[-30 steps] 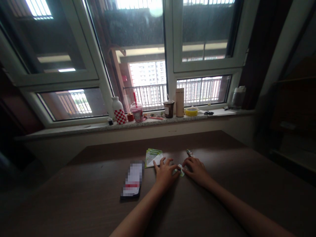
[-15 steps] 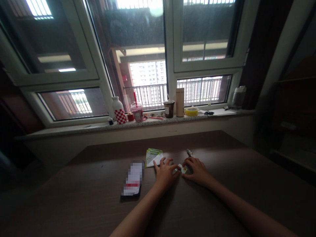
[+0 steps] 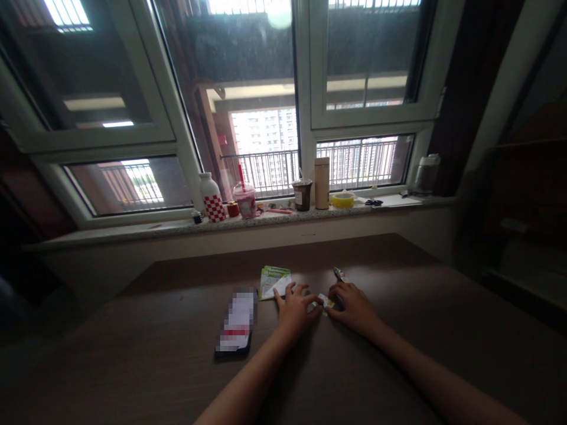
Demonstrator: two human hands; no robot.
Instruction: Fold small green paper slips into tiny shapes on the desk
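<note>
While the curled left hand [image 3: 295, 310] is pinching and the half-open right hand [image 3: 355, 308] touching its graspable edges, the small white-and-green papery piece [image 3: 324, 299] is looking light, flimsy.

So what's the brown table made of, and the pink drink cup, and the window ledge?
The brown table looks like wood, or a wood-look covering, with a soft, dull shine. The pink drink cup seems to be smooth, clear plastic, because the pink shows through its side. The window ledge is probably stone: its front edge is grey and speckled.
</note>
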